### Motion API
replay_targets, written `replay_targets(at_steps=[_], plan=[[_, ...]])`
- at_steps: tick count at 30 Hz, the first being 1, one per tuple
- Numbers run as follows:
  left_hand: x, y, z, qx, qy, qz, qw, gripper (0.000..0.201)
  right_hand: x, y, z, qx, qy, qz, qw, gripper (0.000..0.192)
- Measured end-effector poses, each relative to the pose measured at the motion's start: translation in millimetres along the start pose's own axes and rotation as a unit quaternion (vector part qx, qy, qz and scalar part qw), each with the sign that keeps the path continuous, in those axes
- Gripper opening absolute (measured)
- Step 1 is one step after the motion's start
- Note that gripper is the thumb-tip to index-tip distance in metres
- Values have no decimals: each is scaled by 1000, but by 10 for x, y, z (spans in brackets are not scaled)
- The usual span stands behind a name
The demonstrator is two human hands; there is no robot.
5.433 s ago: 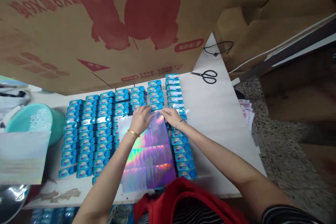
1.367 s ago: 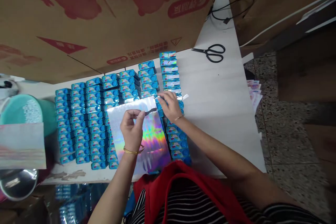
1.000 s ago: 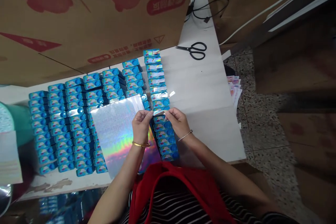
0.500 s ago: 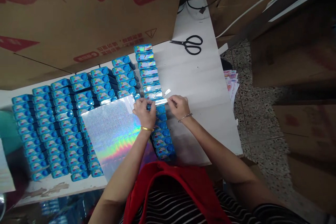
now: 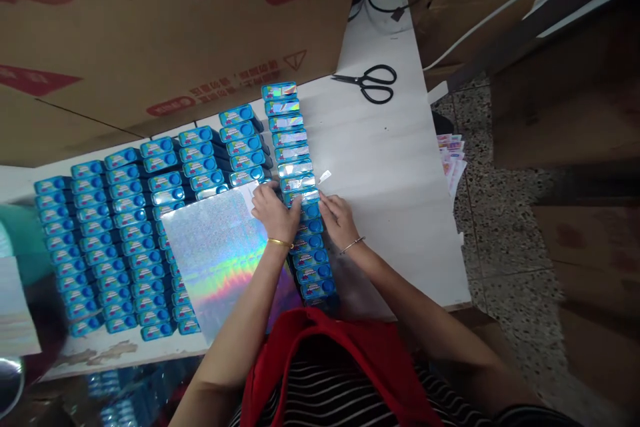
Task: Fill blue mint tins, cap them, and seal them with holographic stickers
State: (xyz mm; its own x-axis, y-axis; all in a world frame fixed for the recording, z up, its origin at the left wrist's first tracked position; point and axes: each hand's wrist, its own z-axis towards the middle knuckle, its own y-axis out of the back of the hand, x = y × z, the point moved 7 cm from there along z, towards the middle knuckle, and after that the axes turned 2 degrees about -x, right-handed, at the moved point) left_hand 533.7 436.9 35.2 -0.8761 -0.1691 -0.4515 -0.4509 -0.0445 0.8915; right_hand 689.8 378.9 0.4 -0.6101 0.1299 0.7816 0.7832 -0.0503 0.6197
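Note:
A shiny sticker strip [image 5: 305,197] lies across the top of one small blue box in a long column. My left hand [image 5: 277,213] is closed, its thumb at the strip's left end and its curled fingers over the corner of a holographic sticker sheet [image 5: 210,260]. At the strip's right end, my right hand [image 5: 340,221] is closed with its fingertips against the box's edge. Boxes farther up this column bear similar shiny strips, such as this stickered box [image 5: 289,137]. Nearer my body, the blue boxes [image 5: 315,273] show bare printed tops.
Several more columns of blue boxes [image 5: 125,207] stand left, partly under the sheet. Black-handled scissors [image 5: 370,83] and a small white scrap [image 5: 325,177] lie on the white table [image 5: 385,213]. A large cardboard carton [image 5: 175,33] walls the back; a black cable [image 5: 400,7] lies behind the scissors.
The strip, stretched between both hands before, now lies down on the box top. My right hand has come slightly closer to the column. The whole view has shifted a little.

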Motion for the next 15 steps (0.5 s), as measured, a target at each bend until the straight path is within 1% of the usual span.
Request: replay_targets(at_steps=[2,4,6,7,9,11,13,15], plan=[[12,26,-8,14,-12,2,1000,45,4,8,-9,25,4,-68,997,43],[64,119,25,24,-45,-19,999,31,79,74,34,15,12,-140,990,43],[182,293,112,18,-88,-41,995,18,291,126,109,-14,41,-179,983,47],[267,400,174,7,-107,-41,993,17,443,108,150,-22,65,-185,980,49],[466,594,313,-18,-130,-8,991,23,784,-56,225,0,128,-187,974,49],[646,692,440,-24,-145,43,988,25,1075,-349,277,51,188,-191,962,48],[759,680,514,-3,-165,79,983,24,1241,-656,307,98,225,-197,949,47],[806,624,527,18,-188,94,977,24,1280,-881,324,124,236,-199,943,46]])
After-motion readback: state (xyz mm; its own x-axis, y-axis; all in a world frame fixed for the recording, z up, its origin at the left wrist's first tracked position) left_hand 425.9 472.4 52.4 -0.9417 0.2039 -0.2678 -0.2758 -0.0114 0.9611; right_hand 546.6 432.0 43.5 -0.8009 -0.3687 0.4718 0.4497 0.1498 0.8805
